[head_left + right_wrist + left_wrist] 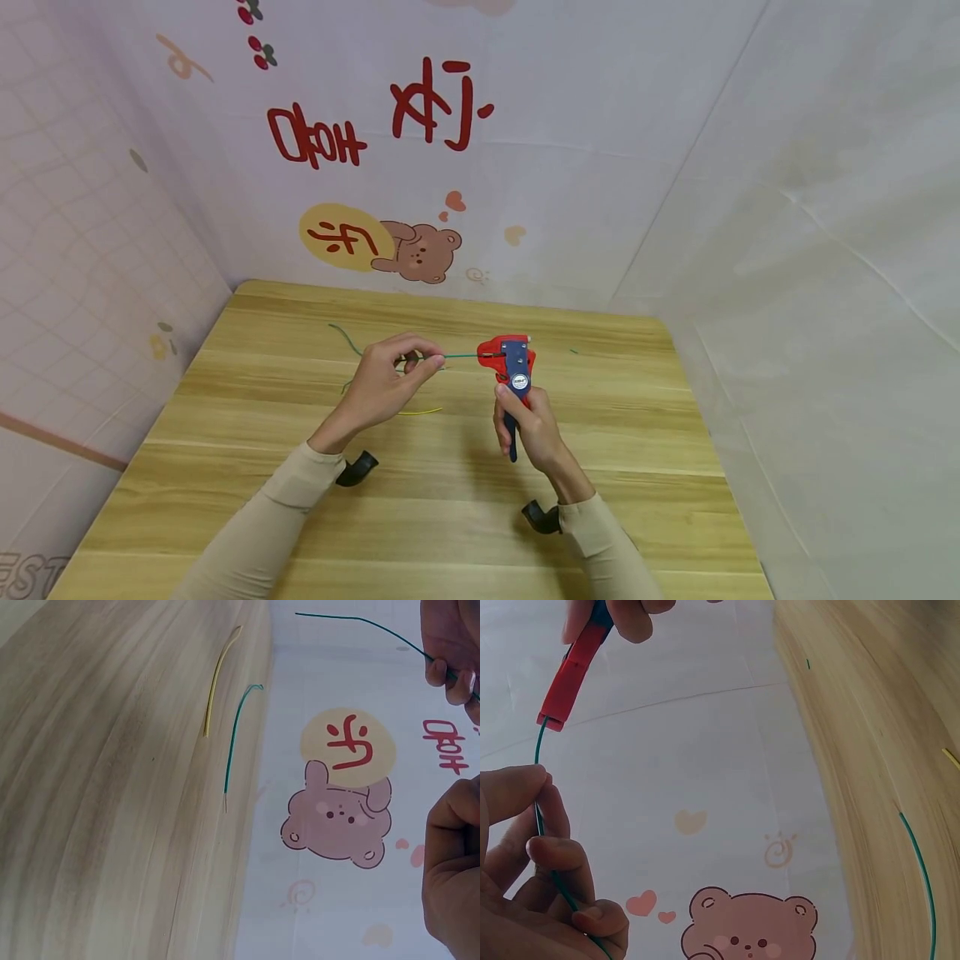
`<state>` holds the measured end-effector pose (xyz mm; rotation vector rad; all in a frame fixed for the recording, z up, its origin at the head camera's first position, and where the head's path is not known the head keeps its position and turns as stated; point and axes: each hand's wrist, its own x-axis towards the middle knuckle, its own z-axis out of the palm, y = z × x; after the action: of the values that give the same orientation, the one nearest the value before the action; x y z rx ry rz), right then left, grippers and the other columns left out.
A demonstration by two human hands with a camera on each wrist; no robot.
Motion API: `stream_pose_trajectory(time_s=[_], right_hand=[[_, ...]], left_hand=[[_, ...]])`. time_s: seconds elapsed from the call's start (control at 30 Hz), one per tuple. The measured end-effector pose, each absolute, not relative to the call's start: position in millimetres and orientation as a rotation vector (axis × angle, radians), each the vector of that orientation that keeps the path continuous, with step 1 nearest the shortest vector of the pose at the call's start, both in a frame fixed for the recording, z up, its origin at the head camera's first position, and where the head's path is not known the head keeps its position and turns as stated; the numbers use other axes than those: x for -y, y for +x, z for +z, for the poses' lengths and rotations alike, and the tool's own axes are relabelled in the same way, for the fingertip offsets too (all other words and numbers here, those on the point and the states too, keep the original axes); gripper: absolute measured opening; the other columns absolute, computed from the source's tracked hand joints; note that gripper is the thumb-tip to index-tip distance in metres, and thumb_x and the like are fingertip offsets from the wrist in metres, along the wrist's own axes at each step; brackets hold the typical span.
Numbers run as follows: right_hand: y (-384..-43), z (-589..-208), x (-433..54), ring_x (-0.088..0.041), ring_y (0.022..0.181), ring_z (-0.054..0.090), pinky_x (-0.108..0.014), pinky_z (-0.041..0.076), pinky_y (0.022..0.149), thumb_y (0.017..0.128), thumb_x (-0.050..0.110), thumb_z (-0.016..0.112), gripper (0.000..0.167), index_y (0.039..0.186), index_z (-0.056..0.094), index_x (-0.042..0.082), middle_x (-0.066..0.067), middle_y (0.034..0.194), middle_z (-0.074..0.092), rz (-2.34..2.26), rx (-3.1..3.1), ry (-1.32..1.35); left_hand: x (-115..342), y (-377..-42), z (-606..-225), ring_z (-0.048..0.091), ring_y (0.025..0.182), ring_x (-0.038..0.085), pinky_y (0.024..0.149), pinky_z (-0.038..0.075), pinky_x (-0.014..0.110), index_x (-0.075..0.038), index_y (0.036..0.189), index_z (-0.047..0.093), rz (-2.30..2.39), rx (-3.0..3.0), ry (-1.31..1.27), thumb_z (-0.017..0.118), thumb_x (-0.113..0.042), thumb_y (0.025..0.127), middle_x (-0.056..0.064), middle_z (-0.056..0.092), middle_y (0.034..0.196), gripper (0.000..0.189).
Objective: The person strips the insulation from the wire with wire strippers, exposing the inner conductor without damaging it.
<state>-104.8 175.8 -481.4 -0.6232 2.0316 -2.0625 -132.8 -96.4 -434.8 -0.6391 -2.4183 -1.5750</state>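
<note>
The left hand (382,379) pinches a green wire (459,356) between thumb and forefinger, with the other fingers curled along its length; the right hand (534,421) grips the handles of a red and blue wire stripper (516,367), though how hard it squeezes I cannot tell; both wire and stripper are held up off the table (450,500), towards its far edge, with one end of the wire inside the red mouth and the loose tail trailing past the left hand towards the far left corner; the pinch is small and the wire thin and smooth, so a hard pull could probably drag it through the fingertips; the stretch between fingers and mouth bows slightly in the left wrist view, so pushing from there might buckle it or seat it crooked; if the end sits too deep, or the bite is too strong for so fine a wire, the stripper could nick or sever the core; further out, a second green wire (234,742) with a bare metal tip lies near the far edge, a yellow wire (422,412) farther in from that edge; a sleeve or wrist brushing low could sweep either aside; a tiny green scrap (573,351) near the far right corner looks easy to lose.
</note>
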Motion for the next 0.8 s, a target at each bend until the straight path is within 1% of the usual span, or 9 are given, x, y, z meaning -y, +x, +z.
stream_pose_trajectory(time_s=[0.13, 0.33, 0.8], right_hand=[[-105.0, -482.5, -176.5, -0.024, 0.04, 0.053, -0.04, 0.052, 0.039, 0.122, 0.025, 0.045, 0.057, 0.077, 0.051, -0.009, -0.027, 0.056, 0.044, -2.056, -2.025, -0.625], [-104.6, -482.1, -177.3, -0.026, 0.041, 0.054, -0.041, 0.052, 0.04, 0.122, 0.025, 0.044, 0.057, 0.078, 0.052, -0.01, -0.028, 0.056, 0.045, -2.045, -2.033, -0.624], [-103.0, -483.1, -179.1, -0.025, 0.041, 0.055, -0.04, 0.053, 0.041, 0.122, 0.023, 0.044, 0.055, 0.079, 0.052, -0.01, -0.028, 0.057, 0.046, -2.053, -2.021, -0.631]], left_hand=[[96.9, -132.8, -433.7, 0.055, 0.079, 0.015, 0.072, 0.043, 0.026, -0.018, 0.108, 0.085, -1.57, 2.428, -0.635, 0.082, -0.017, 0.106, -0.001, 0.071, 0.091, 0.004], [96.9, -131.5, -432.1, 0.056, 0.079, 0.015, 0.071, 0.042, 0.024, -0.018, 0.108, 0.085, -1.571, 2.437, -0.628, 0.081, -0.018, 0.107, -0.001, 0.071, 0.091, 0.004], [97.4, -130.2, -430.9, 0.054, 0.078, 0.015, 0.069, 0.039, 0.024, -0.018, 0.108, 0.085, -1.555, 2.449, -0.631, 0.08, -0.019, 0.107, -0.001, 0.069, 0.09, 0.005]])
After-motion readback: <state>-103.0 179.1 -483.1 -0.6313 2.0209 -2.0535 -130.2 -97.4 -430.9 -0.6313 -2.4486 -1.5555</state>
